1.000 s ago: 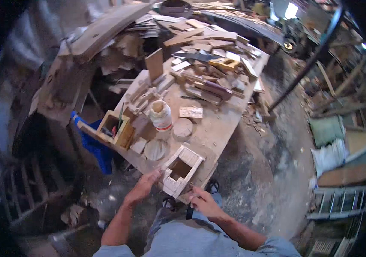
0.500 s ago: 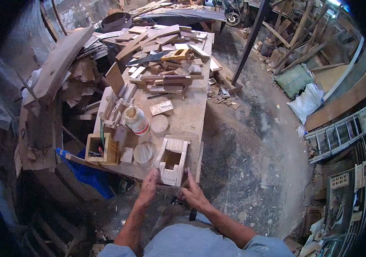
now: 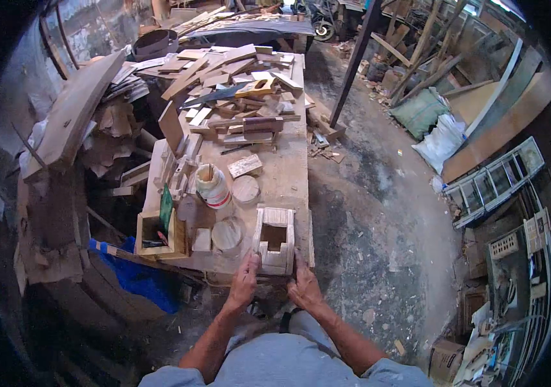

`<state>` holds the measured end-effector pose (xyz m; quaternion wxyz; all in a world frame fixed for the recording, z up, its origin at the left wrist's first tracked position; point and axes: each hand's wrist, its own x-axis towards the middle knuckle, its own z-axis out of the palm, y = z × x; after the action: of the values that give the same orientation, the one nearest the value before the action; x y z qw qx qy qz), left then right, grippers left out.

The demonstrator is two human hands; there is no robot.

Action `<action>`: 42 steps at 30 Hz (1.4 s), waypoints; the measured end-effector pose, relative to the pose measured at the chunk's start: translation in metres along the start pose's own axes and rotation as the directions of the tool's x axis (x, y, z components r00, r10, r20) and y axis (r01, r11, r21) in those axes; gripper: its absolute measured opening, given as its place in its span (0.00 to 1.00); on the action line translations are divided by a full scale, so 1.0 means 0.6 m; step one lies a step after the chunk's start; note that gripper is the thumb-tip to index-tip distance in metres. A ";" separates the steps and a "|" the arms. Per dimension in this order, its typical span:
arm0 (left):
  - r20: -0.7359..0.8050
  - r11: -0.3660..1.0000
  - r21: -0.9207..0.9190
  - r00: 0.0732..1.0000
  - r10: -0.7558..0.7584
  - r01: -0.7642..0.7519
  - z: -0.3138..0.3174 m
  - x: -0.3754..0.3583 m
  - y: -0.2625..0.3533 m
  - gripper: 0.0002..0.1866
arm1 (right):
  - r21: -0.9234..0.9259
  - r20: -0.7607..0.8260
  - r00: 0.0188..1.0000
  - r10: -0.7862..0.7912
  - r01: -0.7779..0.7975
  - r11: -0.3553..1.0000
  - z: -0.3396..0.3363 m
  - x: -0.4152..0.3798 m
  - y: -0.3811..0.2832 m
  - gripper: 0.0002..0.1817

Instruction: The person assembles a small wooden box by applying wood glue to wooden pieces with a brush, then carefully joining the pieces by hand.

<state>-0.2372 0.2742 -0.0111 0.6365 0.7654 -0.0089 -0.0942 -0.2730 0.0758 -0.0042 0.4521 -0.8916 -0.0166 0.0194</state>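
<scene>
A small pale wooden box (image 3: 278, 264) with a rectangular opening and a notched front piece sits at the near edge of the workbench. My left hand (image 3: 243, 282) grips its lower left side, thumb against the wood. On the opposite side, my right hand (image 3: 306, 288) holds the lower right corner, its fingers partly hidden beneath. Left of the box lie a round wooden disc (image 3: 226, 234) and a small square block (image 3: 202, 240). A second disc (image 3: 246, 189) and a rectangular block (image 3: 245, 166) lie farther back. Near them stands a white jar (image 3: 213, 188) with a stick in it.
A wooden container (image 3: 179, 244) holding tools stands at the bench's left corner. Farther back, a handsaw (image 3: 254, 88) rests on a heap of offcuts (image 3: 224, 71). A dark post (image 3: 355, 64) rises right of the workbench (image 3: 295, 174). A metal ladder (image 3: 498, 184) lies at the right.
My view has shifted, so the bench appears farther left at the back. My right hand has closed in against the box's right side; my left hand stays at its left side.
</scene>
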 end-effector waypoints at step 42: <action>0.135 0.992 -0.126 0.991 -0.007 0.024 -0.031 -0.021 0.039 0.33 | 0.546 0.018 0.997 0.074 -0.072 0.835 0.052 -0.009 0.039 0.53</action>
<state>-0.2442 0.2898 0.0168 0.6814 0.7151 -0.0399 -0.1509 -0.2795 0.0870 -0.0416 0.6865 -0.7257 0.0244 0.0387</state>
